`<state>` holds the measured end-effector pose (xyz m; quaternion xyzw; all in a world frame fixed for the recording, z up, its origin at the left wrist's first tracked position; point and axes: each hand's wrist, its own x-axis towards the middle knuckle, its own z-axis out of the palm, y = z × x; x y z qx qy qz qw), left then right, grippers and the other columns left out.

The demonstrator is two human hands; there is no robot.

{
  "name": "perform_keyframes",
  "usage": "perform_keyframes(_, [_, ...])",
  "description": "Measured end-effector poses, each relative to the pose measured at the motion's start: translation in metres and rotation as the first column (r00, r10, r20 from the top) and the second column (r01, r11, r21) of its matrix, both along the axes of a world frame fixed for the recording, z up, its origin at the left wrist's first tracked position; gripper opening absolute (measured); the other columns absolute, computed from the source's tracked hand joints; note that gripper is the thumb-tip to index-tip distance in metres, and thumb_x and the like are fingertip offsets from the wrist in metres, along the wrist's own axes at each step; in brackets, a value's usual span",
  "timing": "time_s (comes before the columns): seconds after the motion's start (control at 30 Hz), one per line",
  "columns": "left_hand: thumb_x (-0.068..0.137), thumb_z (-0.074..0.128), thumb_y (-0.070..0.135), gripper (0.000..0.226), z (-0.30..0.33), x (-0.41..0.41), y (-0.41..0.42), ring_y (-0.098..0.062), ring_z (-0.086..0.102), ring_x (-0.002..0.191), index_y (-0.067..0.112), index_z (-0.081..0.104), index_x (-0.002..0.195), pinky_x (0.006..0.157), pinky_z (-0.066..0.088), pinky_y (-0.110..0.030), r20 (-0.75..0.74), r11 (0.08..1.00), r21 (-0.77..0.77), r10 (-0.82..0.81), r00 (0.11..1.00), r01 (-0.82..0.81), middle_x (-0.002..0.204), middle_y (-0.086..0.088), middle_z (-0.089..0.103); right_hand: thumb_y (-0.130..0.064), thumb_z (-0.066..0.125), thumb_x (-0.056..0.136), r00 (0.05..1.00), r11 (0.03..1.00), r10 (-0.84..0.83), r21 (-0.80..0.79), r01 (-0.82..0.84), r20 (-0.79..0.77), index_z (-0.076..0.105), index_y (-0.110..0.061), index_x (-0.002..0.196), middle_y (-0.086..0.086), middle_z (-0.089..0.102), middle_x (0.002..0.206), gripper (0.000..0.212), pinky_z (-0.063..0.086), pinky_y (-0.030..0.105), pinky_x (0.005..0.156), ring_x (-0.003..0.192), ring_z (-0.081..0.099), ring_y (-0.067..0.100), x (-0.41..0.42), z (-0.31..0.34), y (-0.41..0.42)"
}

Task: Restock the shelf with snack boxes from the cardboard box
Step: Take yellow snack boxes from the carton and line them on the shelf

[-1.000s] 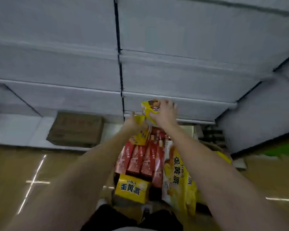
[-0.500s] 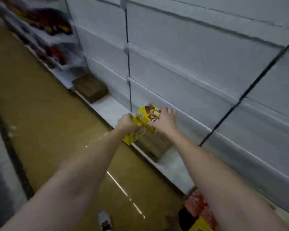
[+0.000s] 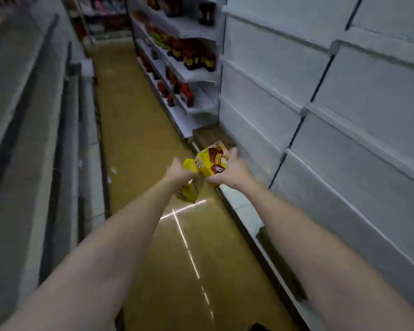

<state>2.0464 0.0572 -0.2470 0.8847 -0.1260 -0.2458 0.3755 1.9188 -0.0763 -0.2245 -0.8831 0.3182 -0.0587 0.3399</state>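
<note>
1. Shop aisle: bare white shelf point(image 3: 320, 120) on the right, bottles point(image 3: 191, 56) on racks farther down.
2. Left hand point(image 3: 177, 169) grips 1 yellow box point(image 3: 189, 187); right hand point(image 3: 234, 170) grips another box point(image 3: 212, 161), both held over the shelf's bottom front edge.
3. Nothing looks stocked yet; most restocking seems left.
4. Supply carton is out of view; motion blur hides the finger detail.

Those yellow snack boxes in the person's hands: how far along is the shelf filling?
Early, it seems. Done: nothing visibly placed; the white shelves on the right look bare. In hand: the left hand holds one yellow snack box, the right hand another yellow box, both in the air. Left: setting both on a shelf. The supply box is out of view.
</note>
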Motion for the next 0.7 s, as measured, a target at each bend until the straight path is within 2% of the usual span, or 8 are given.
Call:
perform_keyframes(0.17, [0.068, 0.084, 0.036, 0.083, 0.007, 0.1, 0.011, -0.031, 0.057, 0.113, 0.006, 0.043, 0.133, 0.089, 0.052, -0.038, -0.071, 0.957, -0.152, 0.238, 0.969, -0.246, 0.126, -0.014, 0.057, -0.073, 0.086, 0.039, 0.99, 0.994, 0.104, 0.013, -0.106, 0.096, 0.028, -0.019, 0.124, 0.005, 0.053, 0.132, 0.116, 0.049, 0.04, 0.092, 0.12, 0.054, 0.026, 0.102, 0.01, -0.001])
perform_keyframes(0.23, [0.07, 0.082, 0.036, 0.085, 0.011, 0.135, 0.007, -0.029, 0.055, 0.114, 0.009, 0.04, 0.139, 0.093, 0.05, -0.037, -0.105, 0.935, -0.196, 0.28, 0.954, -0.296, 0.129, -0.011, 0.054, -0.076, 0.084, 0.038, 0.98, 0.987, 0.146, 0.042, -0.153, 0.132, 0.029, -0.016, 0.128, 0.007, 0.052, 0.132, 0.121, 0.048, 0.04, 0.096, 0.122, 0.053, 0.026, 0.144, 0.011, -0.008])
perform_keyframes(0.3, [0.066, 0.079, 0.042, 0.091, 0.012, 0.172, -0.002, -0.029, 0.055, 0.116, 0.016, 0.039, 0.143, 0.099, 0.049, -0.039, -0.116, 0.912, -0.244, 0.31, 0.944, -0.33, 0.132, -0.008, 0.054, -0.073, 0.084, 0.044, 0.969, 0.976, 0.195, 0.07, -0.207, 0.155, 0.031, -0.016, 0.131, 0.007, 0.051, 0.134, 0.117, 0.046, 0.036, 0.097, 0.124, 0.051, 0.026, 0.19, 0.013, -0.02])
perform_keyframes(0.37, [0.073, 0.077, 0.039, 0.085, 0.016, 0.212, -0.016, -0.029, 0.055, 0.119, 0.019, 0.037, 0.146, 0.102, 0.048, -0.041, -0.106, 0.888, -0.291, 0.339, 0.935, -0.355, 0.134, -0.008, 0.053, -0.068, 0.086, 0.051, 0.954, 0.957, 0.251, 0.104, -0.27, 0.166, 0.028, -0.018, 0.14, 0.006, 0.048, 0.139, 0.117, 0.042, 0.034, 0.099, 0.127, 0.049, 0.025, 0.24, 0.012, -0.036])
perform_keyframes(0.43, [0.078, 0.075, 0.036, 0.081, 0.019, 0.256, -0.031, -0.027, 0.055, 0.119, 0.02, 0.037, 0.147, 0.102, 0.048, -0.04, -0.086, 0.863, -0.315, 0.389, 0.917, -0.395, 0.13, -0.005, 0.053, -0.07, 0.084, 0.05, 0.939, 0.935, 0.296, 0.148, -0.322, 0.178, 0.021, -0.021, 0.147, 0.005, 0.048, 0.141, 0.126, 0.043, 0.036, 0.104, 0.128, 0.049, 0.024, 0.293, 0.011, -0.053])
perform_keyframes(0.53, [0.052, 0.07, 0.055, 0.102, 0.029, 0.326, -0.053, -0.029, 0.058, 0.117, 0.028, 0.038, 0.145, 0.101, 0.049, -0.045, -0.089, 0.827, -0.316, 0.461, 0.883, -0.464, 0.134, -0.007, 0.055, -0.079, 0.077, 0.043, 0.937, 0.928, 0.328, 0.148, -0.343, 0.118, 0.018, -0.026, 0.145, 0.005, 0.053, 0.138, 0.129, 0.045, 0.045, 0.103, 0.124, 0.053, 0.029, 0.375, 0.02, -0.083])
perform_keyframes(0.6, [0.048, 0.072, 0.058, 0.108, 0.029, 0.38, -0.065, -0.028, 0.057, 0.119, 0.032, 0.037, 0.147, 0.1, 0.049, -0.047, -0.093, 0.807, -0.314, 0.497, 0.863, -0.499, 0.138, -0.004, 0.053, -0.072, 0.082, 0.046, 0.932, 0.918, 0.351, 0.164, -0.362, 0.092, 0.017, -0.021, 0.146, 0.007, 0.052, 0.138, 0.129, 0.046, 0.046, 0.102, 0.124, 0.052, 0.031, 0.425, 0.028, -0.1])
perform_keyframes(0.7, [0.072, 0.08, 0.044, 0.085, 0.056, 0.427, -0.077, -0.028, 0.058, 0.117, 0.024, 0.042, 0.145, 0.099, 0.051, -0.044, -0.056, 0.754, -0.339, 0.58, 0.812, -0.562, 0.134, -0.006, 0.055, -0.056, 0.088, 0.057, 0.903, 0.891, 0.417, 0.151, -0.429, 0.104, 0.015, -0.01, 0.15, 0.013, 0.039, 0.147, 0.127, 0.041, 0.044, 0.107, 0.134, 0.042, 0.033, 0.5, 0.041, -0.118])
